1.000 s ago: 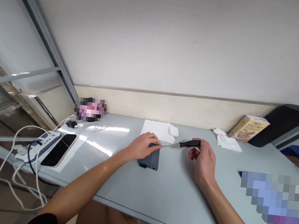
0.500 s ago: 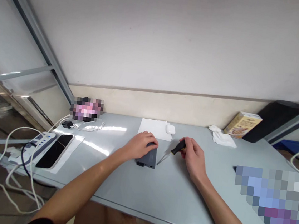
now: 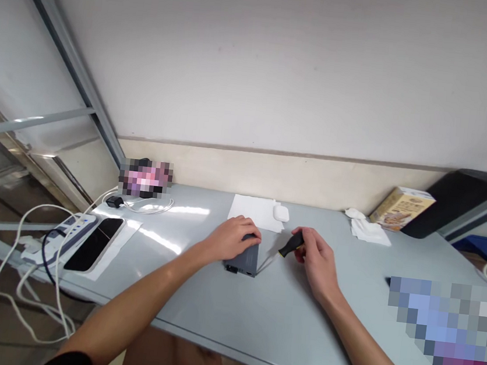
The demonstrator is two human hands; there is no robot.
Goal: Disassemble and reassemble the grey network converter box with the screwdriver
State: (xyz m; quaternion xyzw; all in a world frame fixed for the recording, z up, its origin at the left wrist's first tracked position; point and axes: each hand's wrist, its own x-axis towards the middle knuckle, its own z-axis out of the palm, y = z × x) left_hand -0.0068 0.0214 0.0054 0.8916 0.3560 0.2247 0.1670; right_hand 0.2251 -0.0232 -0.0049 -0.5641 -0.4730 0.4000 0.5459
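Observation:
A small dark grey box-shaped device [image 3: 244,260] with ports along its near edge rests on the grey desk. My left hand [image 3: 233,239] grips it from the left and top, with fingers over its far end. My right hand [image 3: 314,258] holds a screwdriver [image 3: 291,245] by its black and yellow handle. The screwdriver's metal shaft slants down to the left, its tip at the device's near right corner. Whether the tip sits in a screw or only touches the side is too small to tell.
White paper [image 3: 251,211] and a white earbud case [image 3: 281,213] lie behind the device. At left are a phone [image 3: 94,246], a power strip [image 3: 62,232] and loose cables. Crumpled tissue [image 3: 370,231], a yellow carton [image 3: 403,209] and a black cylinder [image 3: 456,204] stand at back right.
The screwdriver tip has come in against the device's corner from just right of it. The whole view has shifted slightly; my left hand keeps its hold on the device.

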